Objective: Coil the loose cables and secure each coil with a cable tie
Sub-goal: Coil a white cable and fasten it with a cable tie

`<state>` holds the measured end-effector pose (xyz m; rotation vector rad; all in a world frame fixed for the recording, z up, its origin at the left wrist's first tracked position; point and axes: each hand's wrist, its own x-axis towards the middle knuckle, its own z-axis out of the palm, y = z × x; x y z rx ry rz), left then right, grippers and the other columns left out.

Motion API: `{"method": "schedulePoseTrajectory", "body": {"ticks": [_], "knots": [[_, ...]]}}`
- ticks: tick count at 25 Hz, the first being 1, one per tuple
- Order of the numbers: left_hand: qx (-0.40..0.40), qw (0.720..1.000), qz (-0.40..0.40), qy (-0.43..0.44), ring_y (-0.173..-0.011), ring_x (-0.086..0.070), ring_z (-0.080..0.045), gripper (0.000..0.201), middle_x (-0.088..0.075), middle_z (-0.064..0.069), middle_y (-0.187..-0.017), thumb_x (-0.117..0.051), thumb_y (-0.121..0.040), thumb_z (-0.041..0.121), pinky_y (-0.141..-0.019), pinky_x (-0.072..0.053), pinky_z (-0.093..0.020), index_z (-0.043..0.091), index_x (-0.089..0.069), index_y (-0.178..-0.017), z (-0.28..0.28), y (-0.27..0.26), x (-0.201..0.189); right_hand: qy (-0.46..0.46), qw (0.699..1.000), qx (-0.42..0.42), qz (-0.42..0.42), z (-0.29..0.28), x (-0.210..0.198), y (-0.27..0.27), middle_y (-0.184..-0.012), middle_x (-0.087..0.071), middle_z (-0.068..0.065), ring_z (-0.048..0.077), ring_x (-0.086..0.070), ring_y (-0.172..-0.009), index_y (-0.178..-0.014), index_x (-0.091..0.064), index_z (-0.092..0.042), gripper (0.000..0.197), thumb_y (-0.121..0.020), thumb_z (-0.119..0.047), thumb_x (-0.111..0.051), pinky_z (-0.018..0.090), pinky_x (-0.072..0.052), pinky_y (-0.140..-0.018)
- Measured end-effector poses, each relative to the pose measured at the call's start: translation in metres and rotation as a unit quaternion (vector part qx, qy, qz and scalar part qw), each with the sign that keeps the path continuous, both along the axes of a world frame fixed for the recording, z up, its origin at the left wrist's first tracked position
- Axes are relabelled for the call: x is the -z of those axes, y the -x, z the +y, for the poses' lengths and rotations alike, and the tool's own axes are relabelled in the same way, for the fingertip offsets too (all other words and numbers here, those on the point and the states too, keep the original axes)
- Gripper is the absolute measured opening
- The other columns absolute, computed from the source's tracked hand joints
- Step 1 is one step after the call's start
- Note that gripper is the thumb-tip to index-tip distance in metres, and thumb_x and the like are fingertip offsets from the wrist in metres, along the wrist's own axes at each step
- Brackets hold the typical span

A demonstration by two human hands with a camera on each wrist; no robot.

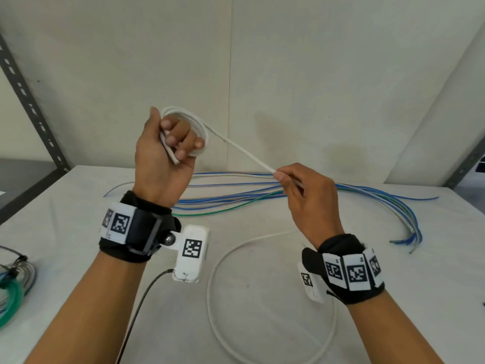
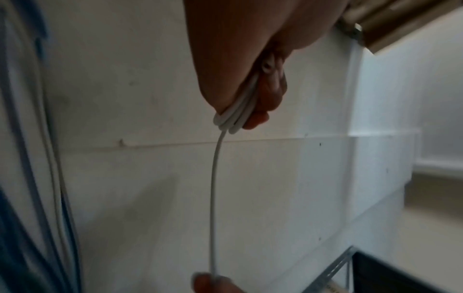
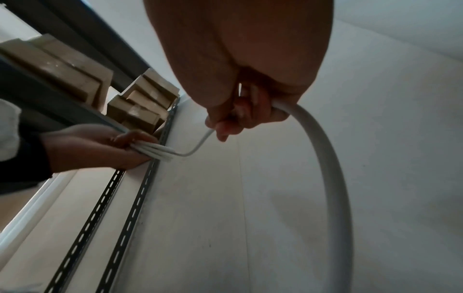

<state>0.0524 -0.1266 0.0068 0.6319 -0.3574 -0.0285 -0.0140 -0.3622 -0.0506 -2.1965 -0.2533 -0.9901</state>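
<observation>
My left hand (image 1: 168, 145) is raised above the table, fingers curled round a small coil of white cable (image 1: 195, 122), also gripped in the left wrist view as white loops (image 2: 233, 117). From the coil a straight run of the same cable (image 1: 244, 151) slants down to my right hand (image 1: 296, 185), which pinches it between thumb and fingers. Past the right hand the cable (image 3: 333, 178) arcs down and lies as a big loose loop (image 1: 217, 264) on the white table (image 1: 78, 206). In the right wrist view the left hand (image 3: 100, 146) holds the loops (image 3: 155, 148).
A bundle of loose blue, white and green cables (image 1: 236, 198) lies across the far table, its ends (image 1: 409, 237) at the right. Tied coils, one green (image 1: 10, 292), sit at the left edge. A slotted metal upright (image 1: 29, 101) stands at the left, another upright (image 1: 469, 158) at the right.
</observation>
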Motion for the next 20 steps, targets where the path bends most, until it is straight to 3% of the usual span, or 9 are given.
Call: {"method": "schedulePoseTrajectory", "body": {"ticks": [2, 4, 6, 7, 10, 11, 14, 18, 20], "knots": [[-0.043, 0.996, -0.028, -0.075, -0.043, -0.039, -0.012, 0.044, -0.042, 0.006, -0.055, -0.025, -0.11, 0.038, -0.062, -0.046, -0.026, 0.02, -0.039, -0.073, -0.01, -0.002, 0.003, 0.068, 0.998, 0.009, 0.012, 0.003, -0.002, 0.003, -0.073, -0.058, -0.01, 0.011, -0.05, -0.065, -0.092, -0.07, -0.025, 0.021, -0.102, -0.035, -0.055, 0.036, -0.045, -0.058], [-0.099, 0.978, -0.077, -0.168, -0.059, -0.066, -0.022, 0.043, -0.064, 0.0, -0.065, -0.023, -0.112, 0.032, -0.076, -0.055, -0.036, 0.016, -0.042, -0.076, -0.017, -0.001, 0.008, 0.101, 0.995, -0.015, 0.015, 0.007, -0.008, 0.008, -0.074, -0.06, -0.009, 0.012, -0.051, -0.068, -0.089, -0.069, -0.023, 0.029, -0.102, -0.039, -0.049, 0.035, -0.044, -0.059], [-0.137, 0.931, -0.151, -0.303, -0.085, -0.075, -0.032, 0.049, -0.077, -0.008, -0.084, -0.021, -0.112, 0.028, -0.095, -0.053, -0.046, 0.014, -0.054, -0.08, -0.028, 0.007, 0.013, 0.115, 0.992, -0.054, 0.018, 0.013, -0.017, 0.014, -0.074, -0.06, -0.012, 0.011, -0.052, -0.069, -0.085, -0.068, -0.021, 0.036, -0.101, -0.042, -0.043, 0.035, -0.043, -0.061], [-0.141, 0.902, -0.183, -0.364, -0.091, -0.075, -0.029, 0.051, -0.078, -0.009, -0.089, -0.021, -0.113, 0.027, -0.097, -0.052, -0.046, 0.014, -0.06, -0.082, -0.034, 0.014, 0.015, 0.119, 0.99, -0.072, 0.018, 0.017, -0.021, 0.018, -0.073, -0.058, -0.014, 0.009, -0.05, -0.068, -0.083, -0.067, -0.021, 0.037, -0.101, -0.042, -0.043, 0.033, -0.041, -0.061], [-0.131, 0.852, -0.24, -0.446, -0.075, -0.07, -0.011, 0.048, -0.074, 0.004, -0.076, -0.027, -0.112, 0.021, -0.071, -0.051, -0.03, 0.009, -0.062, -0.081, -0.049, 0.034, 0.021, 0.128, 0.988, -0.086, 0.0, 0.023, -0.031, 0.026, -0.068, -0.051, -0.017, 0.005, -0.046, -0.063, -0.079, -0.065, -0.02, 0.035, -0.102, -0.038, -0.046, 0.029, -0.039, -0.059], [-0.119, 0.844, -0.253, -0.459, -0.065, -0.065, -0.012, 0.047, -0.068, 0.005, -0.069, -0.029, -0.112, 0.021, -0.065, -0.046, -0.028, 0.003, -0.059, -0.081, -0.054, 0.039, 0.022, 0.122, 0.989, -0.086, -0.011, 0.022, -0.033, 0.027, -0.067, -0.051, -0.017, 0.004, -0.047, -0.062, -0.077, -0.065, -0.019, 0.036, -0.103, -0.036, -0.048, 0.027, -0.039, -0.059], [-0.031, 0.848, -0.23, -0.477, -0.05, -0.039, -0.022, 0.047, -0.045, 0.001, -0.056, -0.032, -0.111, 0.032, -0.053, -0.034, -0.029, 0.004, -0.046, -0.076, -0.061, 0.046, 0.024, 0.053, 0.994, -0.08, -0.053, 0.014, -0.039, 0.029, -0.069, -0.058, -0.011, 0.007, -0.054, -0.061, -0.084, -0.067, -0.013, 0.031, -0.102, -0.036, -0.055, 0.029, -0.043, -0.058], [0.12, 0.891, -0.137, -0.415, -0.044, -0.016, -0.017, 0.049, -0.022, 0.005, -0.052, -0.035, -0.107, 0.043, -0.055, -0.029, -0.033, 0.018, -0.038, -0.065, -0.065, 0.052, 0.02, -0.004, 0.996, -0.024, -0.085, 0.012, -0.033, 0.023, -0.086, -0.061, -0.001, 0.002, -0.05, -0.064, -0.101, -0.064, -0.014, 0.037, -0.096, -0.05, -0.056, 0.02, -0.043, -0.059], [0.162, 0.907, -0.113, -0.371, -0.038, -0.012, -0.014, 0.053, -0.016, 0.004, -0.051, -0.032, -0.106, 0.049, -0.052, -0.033, -0.03, 0.019, -0.032, -0.063, -0.066, 0.055, 0.019, 0.033, 0.997, -0.003, -0.066, 0.018, -0.023, 0.018, -0.085, -0.063, -0.002, 0.007, -0.055, -0.067, -0.1, -0.066, -0.016, 0.046, -0.102, -0.054, -0.039, 0.034, -0.048, -0.06]]}}
